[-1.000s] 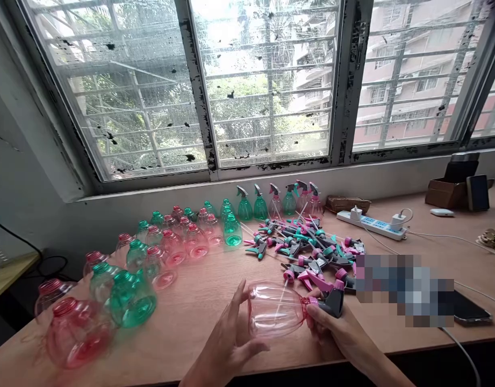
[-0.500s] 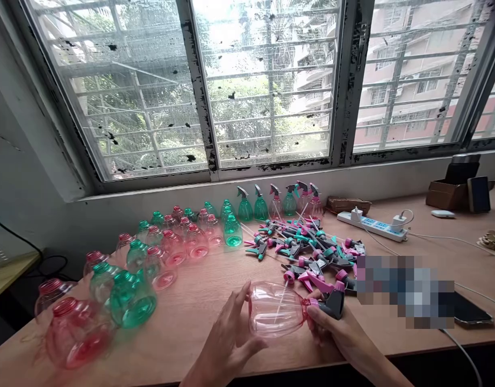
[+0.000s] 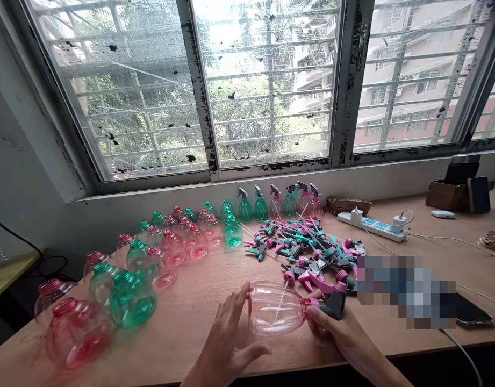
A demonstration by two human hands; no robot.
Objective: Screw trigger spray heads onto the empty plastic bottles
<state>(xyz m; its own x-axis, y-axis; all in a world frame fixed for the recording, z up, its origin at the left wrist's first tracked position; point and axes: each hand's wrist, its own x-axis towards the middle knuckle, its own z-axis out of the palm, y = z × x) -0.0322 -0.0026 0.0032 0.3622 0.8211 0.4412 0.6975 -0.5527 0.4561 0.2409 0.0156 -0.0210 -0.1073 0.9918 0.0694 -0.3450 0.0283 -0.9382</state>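
Note:
A clear pink spray bottle (image 3: pixel 276 312) lies sideways in the air over the front of the table, its base toward the left. Its black and pink trigger head (image 3: pixel 332 303) is on the neck, and a thin tube shows inside. My right hand (image 3: pixel 328 322) grips the bottle at the pink collar with thumb and fingers. Beside the base is my left hand (image 3: pixel 231 336), fingers stretched and thumb apart; a fingertip is close to the base, and I cannot tell whether it touches. Behind the bottle is a heap of loose trigger heads (image 3: pixel 311 247) in pink, teal and black.
Several headless pink and green bottles (image 3: pixel 132 301) stand in rows at the left. Several bottles with heads (image 3: pixel 260 207) line the wall under the window. On the right are a power strip (image 3: pixel 372 226), cables, a phone (image 3: pixel 468 309) and a brown box (image 3: pixel 449 193).
My left hand's thumb has moved slightly away from the bottle, and the hand is a little more open. The bottle and my right hand are nearly still.

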